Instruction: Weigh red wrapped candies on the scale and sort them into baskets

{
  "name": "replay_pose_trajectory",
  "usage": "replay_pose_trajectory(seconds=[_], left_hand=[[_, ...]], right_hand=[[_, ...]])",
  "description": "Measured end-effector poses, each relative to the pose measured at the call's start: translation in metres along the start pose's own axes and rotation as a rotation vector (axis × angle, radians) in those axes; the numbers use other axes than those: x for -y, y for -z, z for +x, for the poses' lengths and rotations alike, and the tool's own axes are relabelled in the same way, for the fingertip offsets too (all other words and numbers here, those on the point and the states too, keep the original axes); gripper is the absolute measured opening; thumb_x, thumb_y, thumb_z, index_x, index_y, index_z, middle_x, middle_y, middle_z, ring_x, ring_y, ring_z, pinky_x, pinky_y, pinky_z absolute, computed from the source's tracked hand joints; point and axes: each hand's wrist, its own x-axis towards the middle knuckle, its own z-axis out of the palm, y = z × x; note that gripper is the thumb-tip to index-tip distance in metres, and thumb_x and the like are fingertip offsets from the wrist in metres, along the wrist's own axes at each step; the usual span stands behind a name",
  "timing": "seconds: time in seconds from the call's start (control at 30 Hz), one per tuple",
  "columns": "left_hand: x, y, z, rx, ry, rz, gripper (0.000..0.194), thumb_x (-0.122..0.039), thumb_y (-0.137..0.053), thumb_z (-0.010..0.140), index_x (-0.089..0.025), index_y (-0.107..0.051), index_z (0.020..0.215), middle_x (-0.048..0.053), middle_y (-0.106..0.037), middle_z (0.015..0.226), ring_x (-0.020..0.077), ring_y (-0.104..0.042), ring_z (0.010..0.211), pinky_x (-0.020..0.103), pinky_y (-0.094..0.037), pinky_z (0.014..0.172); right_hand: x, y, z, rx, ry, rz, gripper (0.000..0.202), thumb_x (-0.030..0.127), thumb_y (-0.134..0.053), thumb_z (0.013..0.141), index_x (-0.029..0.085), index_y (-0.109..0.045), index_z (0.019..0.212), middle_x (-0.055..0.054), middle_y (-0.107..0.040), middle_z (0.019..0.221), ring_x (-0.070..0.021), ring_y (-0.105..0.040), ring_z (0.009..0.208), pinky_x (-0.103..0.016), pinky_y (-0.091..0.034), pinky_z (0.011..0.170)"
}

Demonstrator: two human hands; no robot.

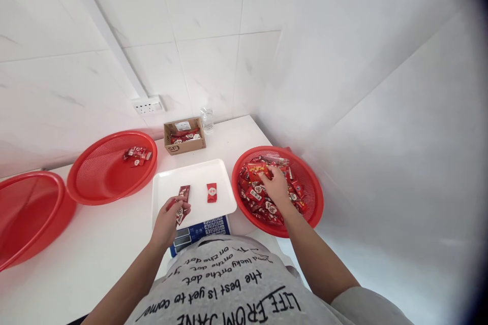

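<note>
A grey shirt [224,289] fronts the scale-supported tray [198,177], where the left hand [166,218] pinches 1 dark packet [179,217], while the right hand [277,188] edge-grips 1 red packet [254,168], leaving its face visible.

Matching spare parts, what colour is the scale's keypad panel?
The keypad panel is blue; head view shows it.

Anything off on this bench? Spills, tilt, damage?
One thing: the rightmost red basket, loaded with red packets, seems to jut past the right edge of the white table. What supports the outer side isn't visible. No spill or damage that I can see; the white tray looks intact.
</note>
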Motion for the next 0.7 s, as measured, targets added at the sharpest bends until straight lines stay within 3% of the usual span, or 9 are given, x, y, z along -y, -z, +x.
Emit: replay_pose_trajectory(seconds=[0.07,0.17,0.23,0.3,0.4,0.5,0.6,0.7], left_hand=[[0.001,0.000,0.001,0.002,-0.029,0.012,0.029,-0.036,-0.067,0.061,-0.017,-0.058,0.081,-0.001,-0.061,0.061,0.0157,-0.060,0.069,0.031,-0.049,0.069],[0.004,-0.001,0.001,0.008,-0.083,0.107,0.028,-0.036,-0.063,0.064,-0.017,-0.058,0.084,-0.002,-0.059,0.063,0.0127,-0.057,0.061,0.030,-0.048,0.065],[0.005,0.001,0.001,0.004,-0.146,0.249,0.028,-0.036,-0.059,0.067,-0.017,-0.058,0.089,-0.001,-0.060,0.071,0.0113,-0.055,0.058,0.029,-0.047,0.063],[0.007,0.006,0.001,0.001,-0.228,0.429,0.028,-0.035,-0.055,0.070,-0.019,-0.058,0.093,0.000,-0.061,0.081,0.0117,-0.055,0.060,0.029,-0.048,0.063],[0.012,0.015,0.003,0.023,-0.368,0.699,0.029,-0.032,-0.049,0.075,-0.021,-0.057,0.101,0.003,-0.062,0.095,0.0168,-0.059,0.079,0.032,-0.048,0.074],[0.014,0.015,0.008,0.103,-0.476,0.940,0.036,-0.028,-0.043,0.081,-0.022,-0.053,0.115,0.006,-0.056,0.119,0.0205,-0.053,0.108,0.034,-0.044,0.089],[0.012,-0.001,0.015,0.202,-0.481,1.178,0.045,-0.029,-0.038,0.086,-0.026,-0.041,0.131,0.005,-0.039,0.140,0.0234,-0.047,0.119,0.037,-0.044,0.089],[0.006,-0.024,0.025,0.286,-0.469,1.404,0.048,-0.034,-0.034,0.089,-0.032,-0.033,0.137,0.003,-0.024,0.149,0.0275,-0.051,0.114,0.040,-0.048,0.081]], right_hand=[[0.020,-0.006,-0.002,0.085,-0.019,0.199,0.037,0.037,-0.054,0.077,0.018,-0.056,0.108,-0.009,-0.061,0.109,-0.0225,-0.055,0.101,-0.040,-0.043,0.091],[0.047,-0.021,-0.008,0.338,0.008,0.456,0.043,0.039,-0.054,0.078,0.021,-0.050,0.117,-0.007,-0.060,0.111,-0.0179,-0.058,0.094,-0.035,-0.048,0.084],[0.055,-0.028,-0.014,0.425,0.045,0.489,0.047,0.037,-0.053,0.079,0.020,-0.047,0.122,-0.008,-0.058,0.113,-0.0158,-0.059,0.091,-0.034,-0.049,0.082],[0.054,-0.029,-0.018,0.419,0.091,0.399,0.046,0.036,-0.052,0.080,0.020,-0.047,0.123,-0.009,-0.057,0.115,-0.0163,-0.058,0.092,-0.035,-0.048,0.083],[0.034,-0.019,-0.019,0.348,0.170,0.150,0.041,0.034,-0.049,0.081,0.021,-0.051,0.120,-0.009,-0.056,0.119,-0.0203,-0.055,0.102,-0.040,-0.045,0.090],[0.003,-0.003,-0.013,0.252,0.233,-0.128,0.039,0.030,-0.046,0.082,0.019,-0.053,0.119,-0.011,-0.056,0.119,-0.0241,-0.048,0.113,-0.043,-0.037,0.098],[-0.029,0.011,-0.003,0.142,0.178,-0.378,0.043,0.029,-0.045,0.081,0.015,-0.052,0.122,-0.015,-0.049,0.127,-0.0287,-0.040,0.121,-0.046,-0.034,0.100],[-0.052,0.021,0.007,0.090,0.030,-0.533,0.049,0.034,-0.046,0.082,0.018,-0.046,0.128,-0.016,-0.037,0.138,-0.0332,-0.028,0.129,-0.051,-0.031,0.100]])
